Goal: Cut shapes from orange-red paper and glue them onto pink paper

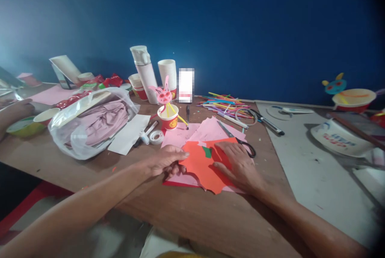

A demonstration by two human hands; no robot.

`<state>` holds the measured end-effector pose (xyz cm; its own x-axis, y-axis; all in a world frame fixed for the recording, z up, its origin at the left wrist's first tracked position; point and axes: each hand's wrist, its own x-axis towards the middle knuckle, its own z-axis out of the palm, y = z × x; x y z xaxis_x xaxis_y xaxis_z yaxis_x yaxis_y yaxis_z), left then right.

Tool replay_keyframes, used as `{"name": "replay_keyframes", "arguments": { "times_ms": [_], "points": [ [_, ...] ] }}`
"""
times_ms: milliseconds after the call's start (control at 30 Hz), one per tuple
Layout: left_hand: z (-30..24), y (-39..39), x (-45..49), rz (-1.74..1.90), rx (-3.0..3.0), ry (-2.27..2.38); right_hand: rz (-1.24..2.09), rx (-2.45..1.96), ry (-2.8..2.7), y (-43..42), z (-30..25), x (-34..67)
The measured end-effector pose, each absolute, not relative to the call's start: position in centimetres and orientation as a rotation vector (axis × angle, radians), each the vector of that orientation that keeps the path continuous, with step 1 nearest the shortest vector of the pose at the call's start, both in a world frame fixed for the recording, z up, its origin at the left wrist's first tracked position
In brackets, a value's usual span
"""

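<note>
A cut sheet of orange paper (207,172) lies over pink paper (183,134) on the brown table. At its left edge my left hand (168,160) is closed, the thumb on the orange paper and the other fingers curled beside it. My right hand (237,164) rests flat on the sheet's right part, fingers stretched out. Between the hands sits a small green paper scrap (207,152). Scissors (237,140) with black handles lie just beyond my right hand. Behind the sheet stands a paper cup (168,118) with a pink rabbit-like paper face (165,96) on it.
Colourful pipe cleaners or sticks (225,103) are heaped at the back. A tape roll (156,137), a white card (129,134) and a plastic bag (90,125) lie left. Stacked cups (167,73) and a flask (146,75) stand behind. Another person's hand (18,109) is far left.
</note>
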<state>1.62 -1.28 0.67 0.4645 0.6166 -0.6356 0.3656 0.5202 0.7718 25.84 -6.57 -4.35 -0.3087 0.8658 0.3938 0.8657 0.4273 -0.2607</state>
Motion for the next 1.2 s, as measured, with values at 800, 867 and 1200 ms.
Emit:
{"name": "replay_keyframes", "arguments": {
  "times_ms": [800, 867, 1200],
  "points": [
    [7.3, -1.2, 1.7, 0.854, 2.311, 1.536, -0.144, -2.167, -2.170, -4.7, -2.3, 30.0],
    [6.8, -1.1, 1.8, 0.864, 2.302, 1.519, -0.133, -2.196, -2.162, -4.9, -2.2, 29.8],
    [3.5, -0.6, 2.5, 0.826, 1.627, 1.199, 0.224, -2.163, -1.900, -3.9, -1.8, 31.6]
  ]
}}
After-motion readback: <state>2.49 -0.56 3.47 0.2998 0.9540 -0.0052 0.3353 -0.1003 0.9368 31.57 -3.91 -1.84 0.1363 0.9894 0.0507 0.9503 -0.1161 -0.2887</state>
